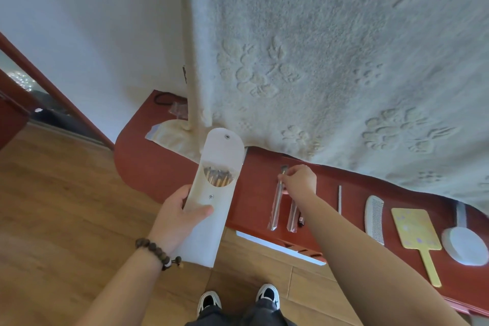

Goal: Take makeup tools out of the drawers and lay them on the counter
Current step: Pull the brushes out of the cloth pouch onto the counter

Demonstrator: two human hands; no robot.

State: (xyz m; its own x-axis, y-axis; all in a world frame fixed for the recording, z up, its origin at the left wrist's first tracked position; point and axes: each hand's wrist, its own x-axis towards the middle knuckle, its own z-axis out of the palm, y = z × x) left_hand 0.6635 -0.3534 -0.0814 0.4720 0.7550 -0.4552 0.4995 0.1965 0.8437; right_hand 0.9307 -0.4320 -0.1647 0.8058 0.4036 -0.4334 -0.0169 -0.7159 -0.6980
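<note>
My left hand [180, 216] holds a long white pouch [211, 193] upright, its snap flap open and several gold-handled brushes showing in the oval window. My right hand [299, 180] pinches a thin makeup brush [283, 171] just above the red counter [254, 193]. Below that hand a sleeved brush [275, 206] lies flat, and a second sleeved brush [292, 216] rests beside it. Further right lie a thin stick [340, 200], a white comb [374, 218], a yellow hand mirror [415, 230] and a white round mirror [464, 243].
A cream embossed towel [330, 61] hangs down over the back of the counter. An open drawer [280, 247] sticks out under the counter's front edge. A plastic bag [169, 135] and a black cord [164, 99] lie at the counter's left end. Wooden floor lies below.
</note>
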